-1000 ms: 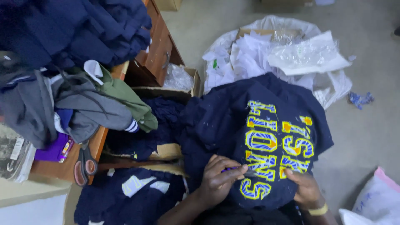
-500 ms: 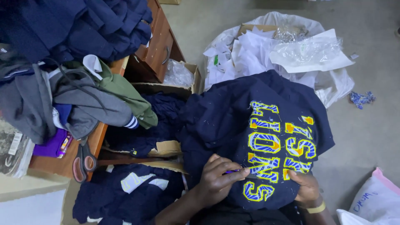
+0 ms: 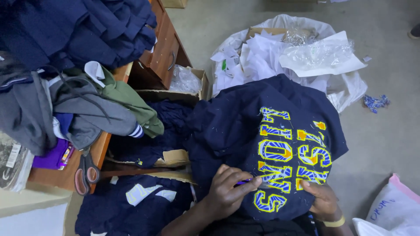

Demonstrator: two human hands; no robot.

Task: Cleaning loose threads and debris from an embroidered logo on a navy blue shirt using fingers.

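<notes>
A navy garment (image 3: 236,126) with yellow-and-blue embroidered letters lies spread over my lap. My left hand (image 3: 225,194) pinches a small purple tool (image 3: 243,182), its tip at the lower row of letters. My right hand (image 3: 321,199), with a yellow band at the wrist, grips the fabric just right of the letters, fingers curled over the cloth's edge.
A wooden desk (image 3: 65,175) at left carries piled navy, grey and green clothes and scissors (image 3: 86,171). An open cardboard box (image 3: 175,157) holds more navy cloth. A white sack of paper scraps and clear plastic (image 3: 284,52) sits on the concrete floor beyond.
Both hands stay on the garment by the letters. The view has shifted only slightly.
</notes>
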